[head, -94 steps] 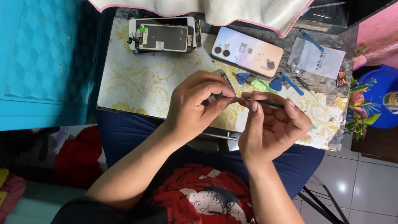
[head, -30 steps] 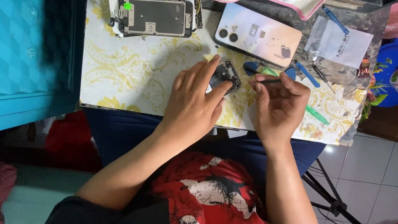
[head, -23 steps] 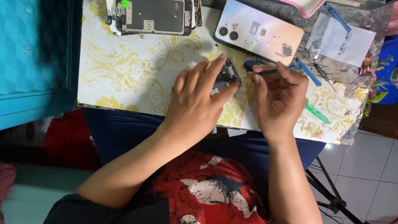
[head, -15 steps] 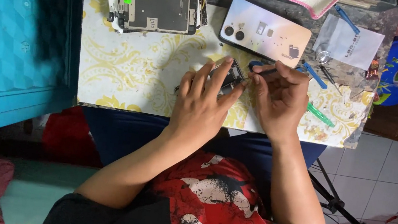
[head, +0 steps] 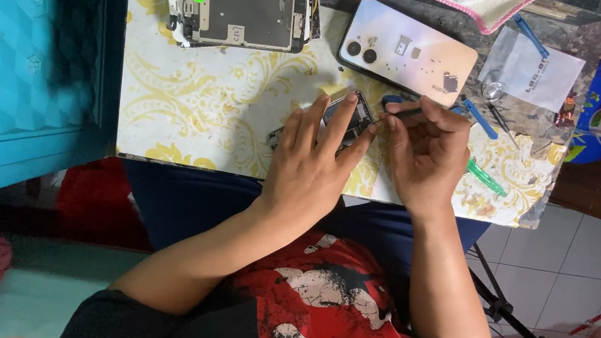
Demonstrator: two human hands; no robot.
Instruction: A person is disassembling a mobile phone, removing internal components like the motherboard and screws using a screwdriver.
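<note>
The left hand (head: 314, 167) lay flat, fingers spread, pinning the opened phone body (head: 349, 118) at table centre. At its three o'clock, the right hand (head: 425, 150) pinched a small screwdriver (head: 399, 111), apparently working a screw; steadiness seemed needed.

Left hand (head: 312, 170) flat, fingers (head: 312, 121) spread; right hand (head: 425, 150) curled, fingertips pinched.

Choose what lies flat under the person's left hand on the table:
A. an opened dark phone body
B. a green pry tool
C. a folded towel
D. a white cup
A: the left hand presses its spread fingers on the opened dark phone body.
</note>
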